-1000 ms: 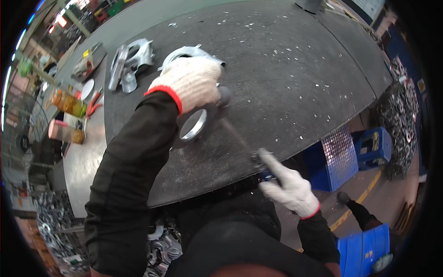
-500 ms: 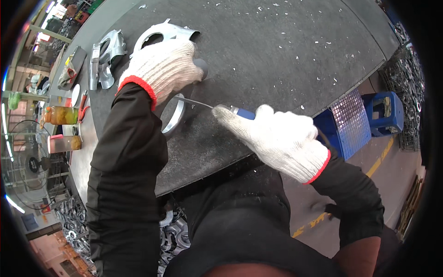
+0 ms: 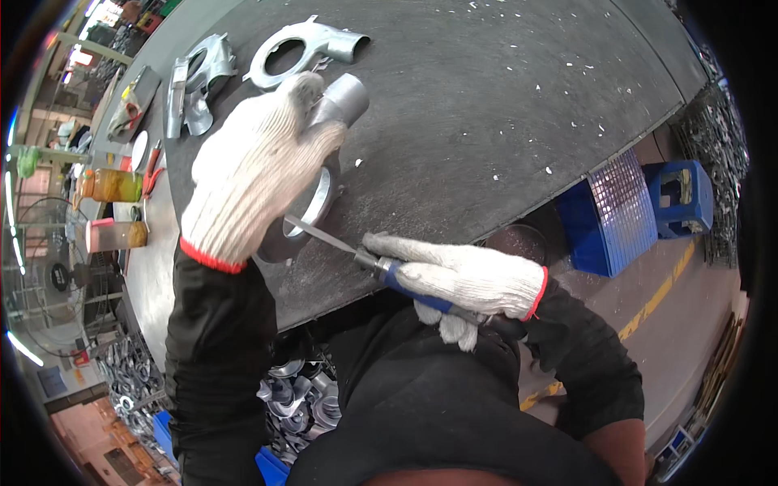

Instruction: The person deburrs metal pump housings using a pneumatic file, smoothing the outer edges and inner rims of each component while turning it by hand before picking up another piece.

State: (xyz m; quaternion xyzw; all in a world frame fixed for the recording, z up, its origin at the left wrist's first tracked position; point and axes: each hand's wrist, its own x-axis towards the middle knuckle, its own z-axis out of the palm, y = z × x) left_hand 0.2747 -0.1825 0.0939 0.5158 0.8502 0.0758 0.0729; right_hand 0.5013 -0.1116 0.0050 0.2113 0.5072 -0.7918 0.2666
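My left hand (image 3: 251,162), in a white knit glove with a red cuff, is closed on a grey metal casting (image 3: 347,99). The casting's round spout points away to the right, and its ring-shaped part shows below the hand; the glove covers the middle. My right hand (image 3: 478,279), gloved alike, holds a blue-handled file (image 3: 393,275) with fingers laid along the grip. Its thin metal blade points left, with the tip at the casting's ring; whether it touches, I cannot tell. Two similar castings, one ring-shaped (image 3: 320,40) and one standing more on edge (image 3: 180,97), lie beyond my left hand.
The dark tabletop (image 3: 454,121) carries scattered pale chips. Red-handled pliers (image 3: 151,172) and jars (image 3: 113,185) lie at the left. Below the near edge are piled castings (image 3: 300,401). A blue crate (image 3: 596,227) and a blue stool (image 3: 681,198) stand on the right.
My left hand has drawn nearer and turned the casting, so its spout shows more. My right hand has come lower and slightly left, shifting the file's tip down along the ring.
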